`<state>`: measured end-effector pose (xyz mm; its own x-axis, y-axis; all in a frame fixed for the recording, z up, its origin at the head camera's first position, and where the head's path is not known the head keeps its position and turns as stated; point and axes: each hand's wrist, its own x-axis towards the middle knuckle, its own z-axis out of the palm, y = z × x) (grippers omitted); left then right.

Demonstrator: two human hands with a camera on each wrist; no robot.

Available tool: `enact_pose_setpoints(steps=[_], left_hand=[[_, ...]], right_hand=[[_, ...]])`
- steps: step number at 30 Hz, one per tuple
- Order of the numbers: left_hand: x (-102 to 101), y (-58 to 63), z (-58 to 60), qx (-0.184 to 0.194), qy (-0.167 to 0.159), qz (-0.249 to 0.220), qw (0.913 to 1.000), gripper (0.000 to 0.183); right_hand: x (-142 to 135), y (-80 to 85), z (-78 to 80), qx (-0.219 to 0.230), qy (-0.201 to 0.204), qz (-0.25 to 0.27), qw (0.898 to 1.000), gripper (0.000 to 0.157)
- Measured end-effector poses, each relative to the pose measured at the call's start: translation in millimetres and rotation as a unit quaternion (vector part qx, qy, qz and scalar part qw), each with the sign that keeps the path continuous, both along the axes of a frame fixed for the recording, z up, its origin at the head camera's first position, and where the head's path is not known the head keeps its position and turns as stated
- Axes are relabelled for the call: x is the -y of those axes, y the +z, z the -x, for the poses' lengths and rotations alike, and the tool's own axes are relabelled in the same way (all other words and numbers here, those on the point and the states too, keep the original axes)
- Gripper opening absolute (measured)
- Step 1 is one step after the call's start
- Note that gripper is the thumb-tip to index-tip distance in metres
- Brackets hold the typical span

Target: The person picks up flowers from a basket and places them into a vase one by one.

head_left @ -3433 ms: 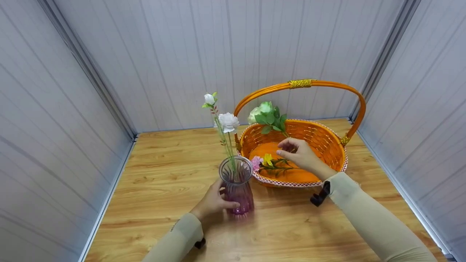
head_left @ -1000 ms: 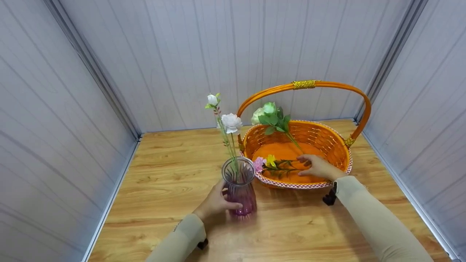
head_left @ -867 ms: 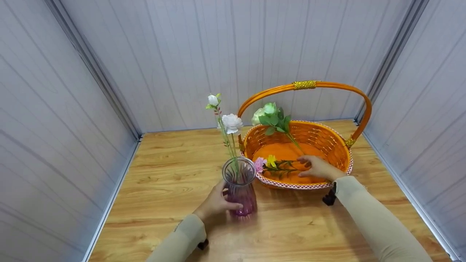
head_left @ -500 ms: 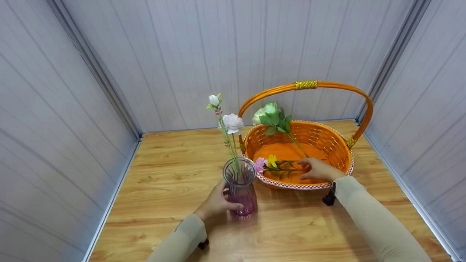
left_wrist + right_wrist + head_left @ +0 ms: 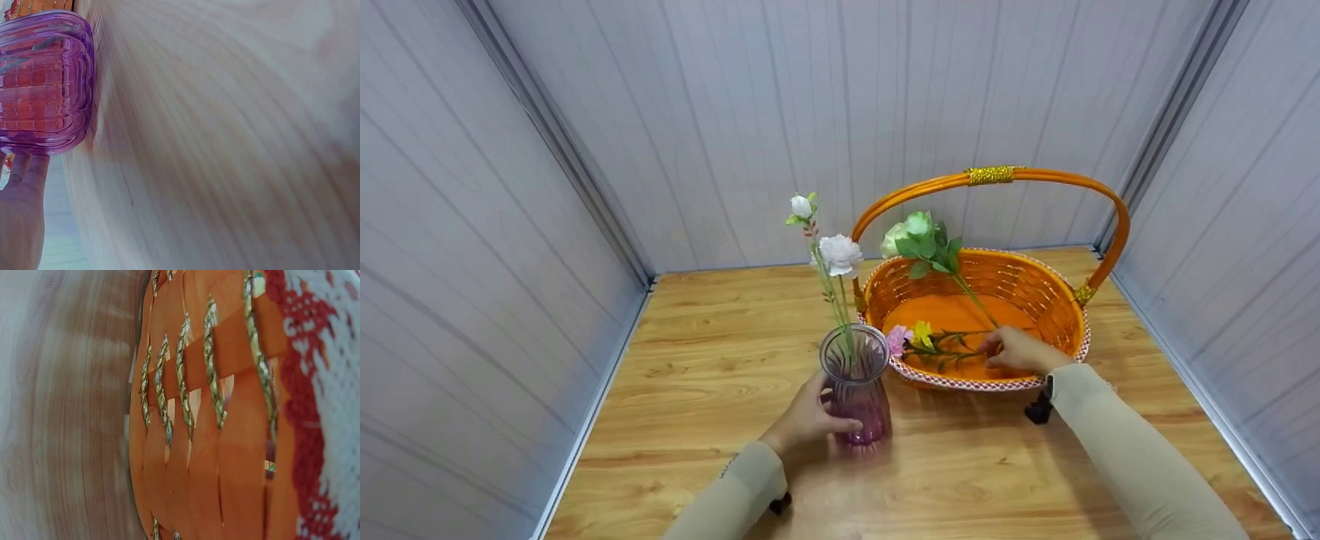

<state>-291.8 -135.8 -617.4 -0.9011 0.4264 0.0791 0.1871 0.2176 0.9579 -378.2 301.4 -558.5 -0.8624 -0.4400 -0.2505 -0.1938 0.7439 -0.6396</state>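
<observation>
My left hand [image 5: 804,416] grips the lower part of a ribbed glass vase [image 5: 861,409], clear above and purple-pink below, thumb across its front. The left wrist view shows the vase's base [image 5: 45,84] and part of the hand [image 5: 22,214]. Two white flowers [image 5: 840,255] on long stems stand in the vase. Inside the orange basket [image 5: 1050,315], my right hand [image 5: 1020,351] pinches a stem end of the small flowers lying there, a yellow flower [image 5: 922,334] and a pink flower [image 5: 898,340]; the fingers partly hide the stems. The right wrist view shows only the basket's woven side [image 5: 208,439].
A pale green rose stem with leaves [image 5: 926,244] leans over the basket's back left rim. The tall basket handle [image 5: 990,175] arches above. Light panel walls [image 5: 840,112] enclose the wooden tabletop [image 5: 712,360] at the back and both sides.
My right hand left the green rose stem, moved down and right to the small flowers' stems, and its fingers have now closed together. The yellow flower has shifted slightly. The left hand stays on the vase.
</observation>
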Motion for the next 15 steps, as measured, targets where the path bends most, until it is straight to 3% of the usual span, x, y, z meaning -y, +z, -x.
enact_pose_setpoints(steps=[6,15], left_hand=[[-0.6,1.0,0.2,0.008,-0.002,-0.009,0.9999,0.108],[-1.4,1.4,-1.2,0.020,0.005,-0.011,0.9997,0.104]], right_hand=[[-1.9,-1.2,2.6,-0.028,-0.002,-0.006,1.000,0.020],[-4.1,-2.8,4.3,-0.048,-0.029,0.005,0.998,0.017]])
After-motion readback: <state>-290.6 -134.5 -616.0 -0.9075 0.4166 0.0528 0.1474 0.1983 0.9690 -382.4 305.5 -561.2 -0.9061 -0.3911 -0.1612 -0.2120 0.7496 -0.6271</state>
